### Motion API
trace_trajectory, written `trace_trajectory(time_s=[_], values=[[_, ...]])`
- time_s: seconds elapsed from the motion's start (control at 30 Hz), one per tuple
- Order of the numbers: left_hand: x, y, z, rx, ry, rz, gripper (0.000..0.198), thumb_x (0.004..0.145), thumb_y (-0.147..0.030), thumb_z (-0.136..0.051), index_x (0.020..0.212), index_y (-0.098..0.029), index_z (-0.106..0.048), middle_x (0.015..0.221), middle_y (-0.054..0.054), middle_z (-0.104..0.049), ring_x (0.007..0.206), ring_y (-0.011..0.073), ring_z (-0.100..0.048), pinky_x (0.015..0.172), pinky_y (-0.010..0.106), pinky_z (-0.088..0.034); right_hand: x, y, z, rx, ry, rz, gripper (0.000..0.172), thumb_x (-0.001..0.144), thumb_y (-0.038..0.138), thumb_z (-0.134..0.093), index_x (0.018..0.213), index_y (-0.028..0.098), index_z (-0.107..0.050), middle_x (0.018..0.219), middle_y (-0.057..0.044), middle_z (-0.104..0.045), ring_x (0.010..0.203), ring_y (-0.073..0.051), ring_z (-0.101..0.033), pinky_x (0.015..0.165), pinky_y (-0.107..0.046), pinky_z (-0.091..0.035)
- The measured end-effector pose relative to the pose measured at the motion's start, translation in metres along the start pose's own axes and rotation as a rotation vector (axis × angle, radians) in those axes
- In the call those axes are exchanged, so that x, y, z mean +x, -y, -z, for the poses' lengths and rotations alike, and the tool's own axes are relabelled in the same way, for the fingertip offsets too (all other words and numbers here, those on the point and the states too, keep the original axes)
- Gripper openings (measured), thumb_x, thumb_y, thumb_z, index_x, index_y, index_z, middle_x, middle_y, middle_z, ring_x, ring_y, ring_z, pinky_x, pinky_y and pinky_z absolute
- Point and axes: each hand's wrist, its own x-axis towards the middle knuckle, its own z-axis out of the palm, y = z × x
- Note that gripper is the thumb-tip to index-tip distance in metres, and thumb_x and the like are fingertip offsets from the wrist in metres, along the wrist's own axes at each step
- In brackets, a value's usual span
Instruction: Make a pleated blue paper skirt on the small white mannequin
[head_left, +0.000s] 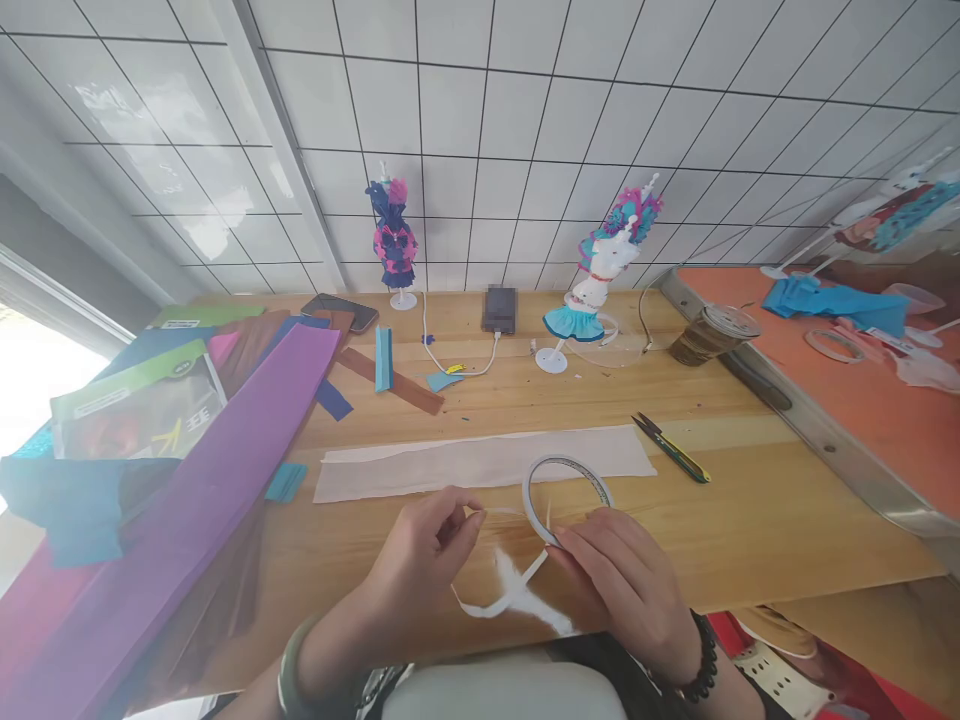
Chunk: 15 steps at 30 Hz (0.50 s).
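My right hand (630,575) grips a roll of white double-sided tape (531,505), tilted up above the wooden table. The thumb and forefinger of my left hand (435,545) are pinched together on what looks like the thin loose end of the tape, which runs toward the roll. Below and between the hands curls a narrow white strip (487,608), beside a white scrap (525,590). Just beyond both hands lies a long pale pink strip of crepe paper (480,466), flat on the table. Thread snips (671,448) with a dark green and yellow handle rest at its right end.
Purple crepe paper (247,450) and other coloured sheets are heaped at the left. Along the back stand two dressed figurines, one dark blue and pink (394,240), one white and turquoise (589,290), with a power bank (499,309) between. A cup (712,335) leans at the right.
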Motion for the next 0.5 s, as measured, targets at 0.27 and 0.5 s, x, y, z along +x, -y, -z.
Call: trace_trajectory(time_s=[0.27, 0.5], values=[[-0.012, 0.005, 0.023, 0.090, 0.067, 0.140, 0.023, 0.089, -0.034, -0.042, 0.077, -0.020, -0.055, 0.059, -0.004, -0.044, 0.056, 0.0107, -0.037, 0.054, 0.023, -0.029, -0.001, -0.002, -0.002, 0.043, 0.140, -0.018, 0.027, 0.084, 0.013, -0.061, 0.110, 0.011, -0.055, 0.071, -0.005, -0.066, 0.064, -0.016, -0.060, 0.059, -0.030, -0.046], [-0.033, 0.024, 0.063, 0.091, -0.071, 0.289, 0.023, 0.085, -0.040, -0.047, 0.075, -0.020, -0.056, 0.063, -0.002, -0.047, 0.060, 0.0132, -0.041, 0.057, 0.024, -0.033, 0.005, -0.008, -0.005, 0.226, 0.366, -0.174, 0.014, 0.092, 0.029, -0.049, 0.096, 0.021, -0.059, 0.068, -0.001, -0.064, 0.056, -0.011, -0.059, 0.050, -0.022, -0.044]])
